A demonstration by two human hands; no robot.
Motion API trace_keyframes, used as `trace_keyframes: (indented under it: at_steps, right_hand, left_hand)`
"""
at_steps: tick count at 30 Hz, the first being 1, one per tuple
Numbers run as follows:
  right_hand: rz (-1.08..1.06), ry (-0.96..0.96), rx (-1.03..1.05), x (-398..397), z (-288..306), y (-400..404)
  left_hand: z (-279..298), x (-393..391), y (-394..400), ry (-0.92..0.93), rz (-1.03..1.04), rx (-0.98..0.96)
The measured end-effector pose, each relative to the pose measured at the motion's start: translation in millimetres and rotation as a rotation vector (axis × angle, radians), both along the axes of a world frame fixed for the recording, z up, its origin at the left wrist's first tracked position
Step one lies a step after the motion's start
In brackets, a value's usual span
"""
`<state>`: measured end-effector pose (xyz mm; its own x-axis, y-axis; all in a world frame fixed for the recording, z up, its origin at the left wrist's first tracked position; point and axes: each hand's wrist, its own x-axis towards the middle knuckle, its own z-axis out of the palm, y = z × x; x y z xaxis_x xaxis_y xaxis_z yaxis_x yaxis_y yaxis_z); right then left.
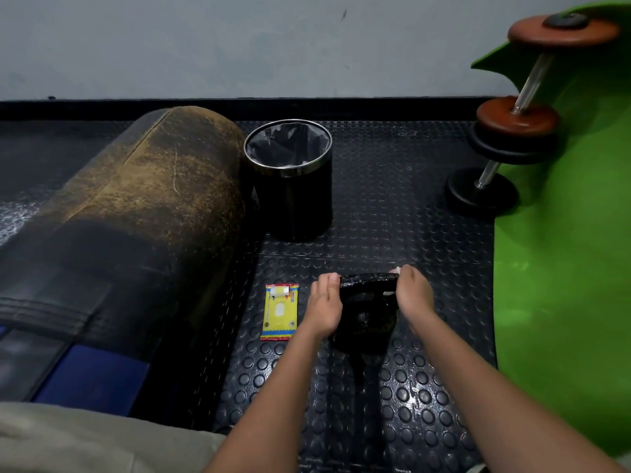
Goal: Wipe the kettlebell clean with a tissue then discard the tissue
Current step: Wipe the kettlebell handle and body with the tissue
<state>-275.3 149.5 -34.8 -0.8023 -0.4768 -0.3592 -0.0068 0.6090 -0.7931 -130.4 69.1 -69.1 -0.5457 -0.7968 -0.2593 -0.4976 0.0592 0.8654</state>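
From where I sit, I see the black kettlebell (pixel 365 315) standing upright on the studded rubber floor (pixel 392 213), near the middle of the view, with both hands on its handle. My left hand (pixel 324 307) is curled around the left end of the handle, fingers wrapped over the top. My right hand (pixel 413 295) is closed on the right end, and a bit of white tissue (pixel 395 270) shows at its fingertips, pressed against the handle; most of the tissue is hidden by the hand, so I cannot tell how it is folded. Just beside the left hand, flat on the floor, lies a yellow tissue pack (pixel 280 311) with a red edge. Farther back stands a round black bin (pixel 290 186) with a metal rim and a dark liner, apart from the kettlebell. Touching or nearly touching the bin on its left lies a large worn punching bag (pixel 136 213), on its side. On the right, a green mat (pixel 563 268) covers part of the floor, with two dumbbells (pixel 512 128) at its edge, one with brown plates. A grey wall (pixel 239 46) runs behind.
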Motion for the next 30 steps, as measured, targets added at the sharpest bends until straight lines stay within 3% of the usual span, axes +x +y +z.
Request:
trace_keyframes:
  at_steps: [2, 5, 7, 10, 13, 15, 18, 20, 26, 30]
  right_hand:
    - [0.082, 0.18, 0.075, 2.0, 2.9, -0.6]
    - [0.301, 0.698, 0.055, 16.6, -2.1, 1.3]
    - [0.463, 0.844, -0.01, 25.7, -10.0, 1.9]
    - [0.591, 0.88, -0.106, 26.7, -19.0, 8.9]
    - [0.475, 0.81, -0.154, 14.8, -26.8, 21.5]
    - [0.274, 0.631, -0.159, 11.5, -27.8, 25.6]
    - [0.039, 0.159, -0.117, 7.5, -19.1, 14.2]
    - [0.0, 0.048, -0.049, 3.8, -12.7, 6.3]
    - [0.384, 0.823, 0.003, 24.8, -12.4, 4.0]
    - [0.54, 0.87, -0.123, 25.9, -21.7, 13.0]
  left_hand:
    - [-1.0, -0.2, -0.4, 0.0, -0.002, -0.005]
    - [-3.4, -1.7, -1.2, -0.012, -0.003, -0.02]
    - [-6.6, -1.8, -1.9, -0.023, -0.006, -0.044]
    - [-9.0, -1.6, -2.9, -0.021, -0.004, -0.042]
    - [-7.3, -1.4, -2.8, -0.021, -0.012, -0.035]
    - [-4.3, -0.9, -2.2, -0.018, -0.013, -0.016]
    - [-0.9, -0.1, -1.1, -0.012, -0.009, 0.01]
    - [0.7, 0.2, -0.3, -0.006, -0.005, 0.011]
    - [-2.2, -1.0, -0.8, -0.018, -0.002, -0.01]
    - [-2.0, 0.2, -1.0, -0.017, -0.002, 0.002]
